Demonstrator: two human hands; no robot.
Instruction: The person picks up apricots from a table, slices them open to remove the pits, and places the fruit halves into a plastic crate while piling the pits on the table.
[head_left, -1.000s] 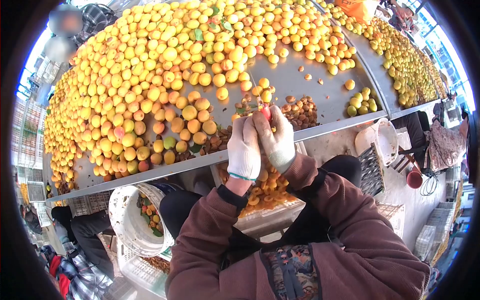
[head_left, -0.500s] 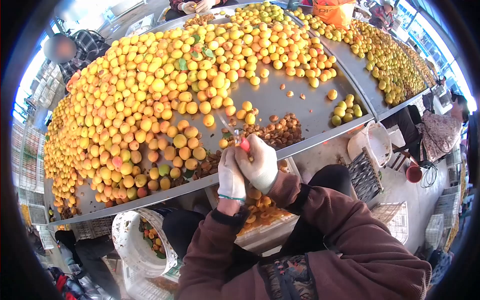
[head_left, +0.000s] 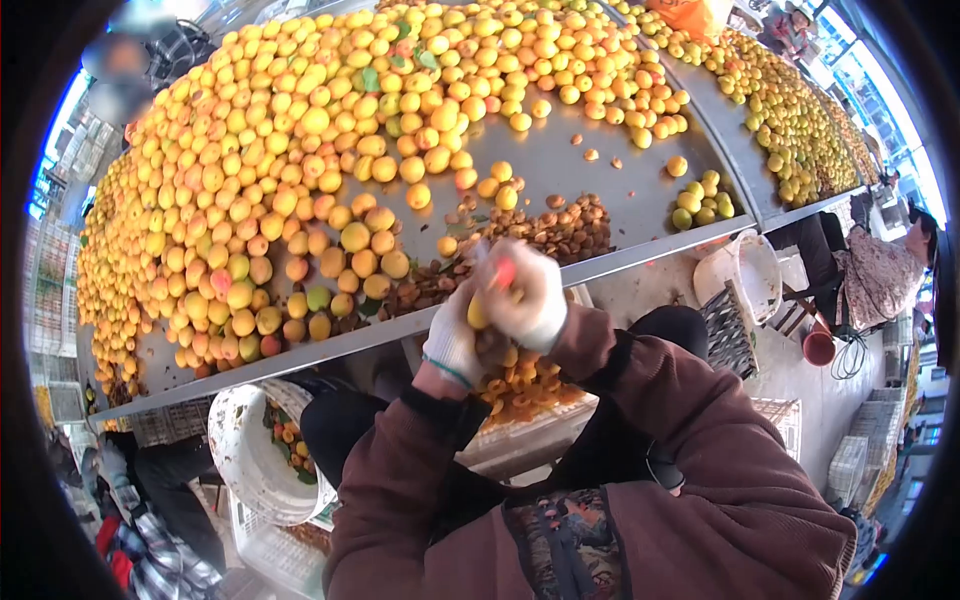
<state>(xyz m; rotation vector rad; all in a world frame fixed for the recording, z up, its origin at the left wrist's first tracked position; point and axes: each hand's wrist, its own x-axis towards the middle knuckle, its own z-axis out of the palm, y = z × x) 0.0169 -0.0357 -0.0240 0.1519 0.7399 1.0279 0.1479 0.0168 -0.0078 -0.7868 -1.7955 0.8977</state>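
Both of my hands wear white gloves and meet above the near edge of the metal table. My left hand (head_left: 452, 338) is closed around an apricot (head_left: 477, 313), only part of which shows. Against it, my right hand (head_left: 535, 305) is smeared by motion, its fingers wrapped round a small red-handled tool (head_left: 505, 270); the tool's working end is blurred. Just beyond the hands lies a pile of brown apricot pits (head_left: 565, 228). Beneath them, a crate holds opened apricot halves (head_left: 535, 385). A broad heap of whole apricots (head_left: 300, 150) covers the table's left and far parts.
The table's raised metal rim (head_left: 300, 358) runs in front of me. A white bucket (head_left: 235, 440) with fruit and leaves stands at lower left, another white bucket (head_left: 715, 270) at right. Several greener apricots (head_left: 700, 205) sit near the right corner. Other people sit around the tables.
My hands have turned and shifted slightly, and an apricot now shows between them. The right hand has become blurred with motion. The camera view has tilted downward a little.
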